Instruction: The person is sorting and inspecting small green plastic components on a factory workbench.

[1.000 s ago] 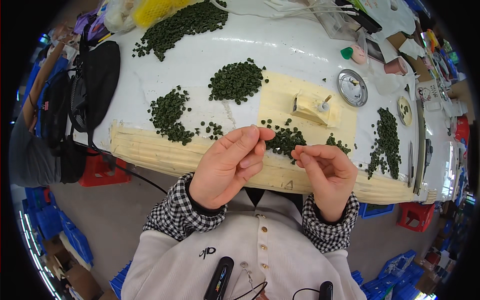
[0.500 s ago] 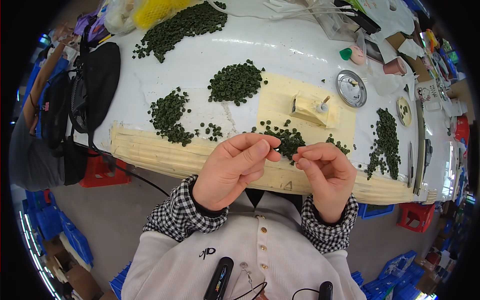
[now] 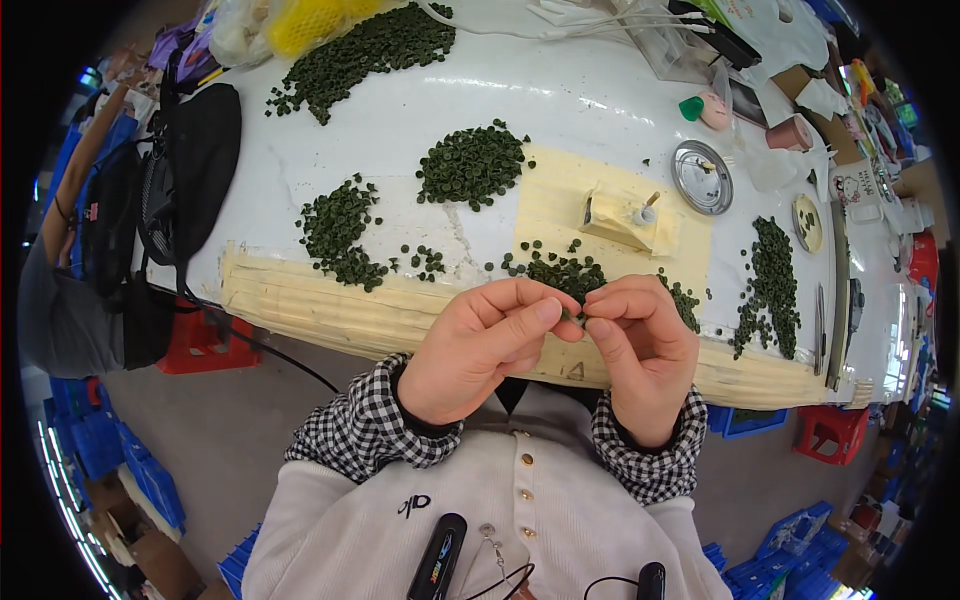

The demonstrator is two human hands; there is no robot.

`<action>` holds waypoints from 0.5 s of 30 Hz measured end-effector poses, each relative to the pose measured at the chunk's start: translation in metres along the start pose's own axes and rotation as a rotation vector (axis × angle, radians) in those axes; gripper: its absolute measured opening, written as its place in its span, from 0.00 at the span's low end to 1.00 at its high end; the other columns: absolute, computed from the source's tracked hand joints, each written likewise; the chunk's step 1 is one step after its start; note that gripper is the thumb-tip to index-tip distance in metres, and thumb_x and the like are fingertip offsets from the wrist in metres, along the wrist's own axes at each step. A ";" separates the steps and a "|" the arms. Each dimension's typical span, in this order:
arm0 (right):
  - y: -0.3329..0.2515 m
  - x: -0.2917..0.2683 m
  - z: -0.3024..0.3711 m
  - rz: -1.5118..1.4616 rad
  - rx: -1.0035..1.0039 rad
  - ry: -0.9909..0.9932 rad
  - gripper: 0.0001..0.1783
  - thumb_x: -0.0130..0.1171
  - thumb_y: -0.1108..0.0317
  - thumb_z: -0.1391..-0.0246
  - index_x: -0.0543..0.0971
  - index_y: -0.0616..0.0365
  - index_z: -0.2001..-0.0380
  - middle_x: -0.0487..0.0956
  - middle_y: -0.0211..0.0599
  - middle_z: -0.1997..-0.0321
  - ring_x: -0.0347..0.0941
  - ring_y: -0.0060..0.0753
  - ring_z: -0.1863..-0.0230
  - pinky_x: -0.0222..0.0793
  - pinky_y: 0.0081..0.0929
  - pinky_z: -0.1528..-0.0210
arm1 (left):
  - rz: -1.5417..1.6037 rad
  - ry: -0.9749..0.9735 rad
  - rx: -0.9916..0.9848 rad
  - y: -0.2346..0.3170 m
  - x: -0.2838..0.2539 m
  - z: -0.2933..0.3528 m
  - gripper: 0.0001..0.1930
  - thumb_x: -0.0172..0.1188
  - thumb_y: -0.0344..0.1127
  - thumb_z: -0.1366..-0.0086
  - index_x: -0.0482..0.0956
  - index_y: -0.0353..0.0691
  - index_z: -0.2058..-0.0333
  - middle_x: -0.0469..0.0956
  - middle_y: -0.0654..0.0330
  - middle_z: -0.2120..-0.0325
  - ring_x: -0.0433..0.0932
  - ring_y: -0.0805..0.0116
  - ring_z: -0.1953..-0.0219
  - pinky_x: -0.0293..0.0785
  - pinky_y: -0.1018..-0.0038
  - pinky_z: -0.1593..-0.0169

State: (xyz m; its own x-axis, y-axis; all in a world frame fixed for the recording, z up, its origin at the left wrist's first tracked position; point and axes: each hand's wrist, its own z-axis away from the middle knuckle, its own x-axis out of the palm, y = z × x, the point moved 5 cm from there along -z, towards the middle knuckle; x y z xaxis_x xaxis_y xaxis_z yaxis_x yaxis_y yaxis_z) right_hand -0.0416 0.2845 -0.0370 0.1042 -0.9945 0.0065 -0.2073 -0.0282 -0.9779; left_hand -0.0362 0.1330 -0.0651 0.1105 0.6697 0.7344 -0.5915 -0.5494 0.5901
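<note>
My left hand pinches a small dark green cap-like piece between thumb and forefinger, just off the table's near edge. The fingertips of my right hand are pinched together right beside it, almost touching the left ones. What lies between the right fingertips is too small to make out. Behind my hands, partly hidden by them, is a pile of the same green pieces. A yellowish block with a short upright peg stands farther back on a yellow sheet.
More green pieces lie in heaps at the table's middle, left, far left and right. A round metal dish and tweezers lie to the right. A black bag hangs at the left edge.
My hands have come together: the left moved slightly right and the right moved left, so their fingertips now meet around the small piece.
</note>
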 end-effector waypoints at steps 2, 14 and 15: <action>-0.002 0.002 0.000 0.051 -0.048 0.002 0.08 0.62 0.82 0.52 0.78 0.64 0.66 0.75 0.40 0.59 0.72 0.28 0.58 0.68 0.22 0.54 | 0.002 -0.004 -0.011 -0.003 0.001 -0.001 0.09 0.51 0.33 0.31 0.76 0.35 0.57 0.77 0.64 0.70 0.56 0.85 0.81 0.55 0.86 0.76; -0.018 0.013 0.002 0.422 -0.313 0.042 0.13 0.65 0.83 0.58 0.81 0.62 0.65 0.77 0.39 0.62 0.75 0.33 0.63 0.71 0.23 0.62 | 0.095 0.027 -0.048 -0.007 0.003 0.000 0.09 0.48 0.35 0.29 0.75 0.37 0.60 0.74 0.69 0.75 0.56 0.84 0.81 0.54 0.85 0.76; -0.021 0.015 0.004 0.483 -0.362 0.041 0.14 0.65 0.83 0.58 0.81 0.61 0.64 0.77 0.39 0.62 0.75 0.33 0.63 0.71 0.23 0.63 | 0.111 0.030 -0.054 -0.006 0.004 0.000 0.10 0.48 0.35 0.29 0.75 0.37 0.60 0.74 0.69 0.75 0.56 0.84 0.80 0.54 0.85 0.76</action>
State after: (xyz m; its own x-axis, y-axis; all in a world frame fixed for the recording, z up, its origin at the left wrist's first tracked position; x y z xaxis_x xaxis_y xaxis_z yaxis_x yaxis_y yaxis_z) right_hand -0.0320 0.2710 -0.0168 -0.1203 -0.9060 -0.4059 -0.5402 0.4028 -0.7389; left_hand -0.0321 0.1390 -0.0661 0.0191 0.6213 0.7833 -0.6408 -0.5938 0.4866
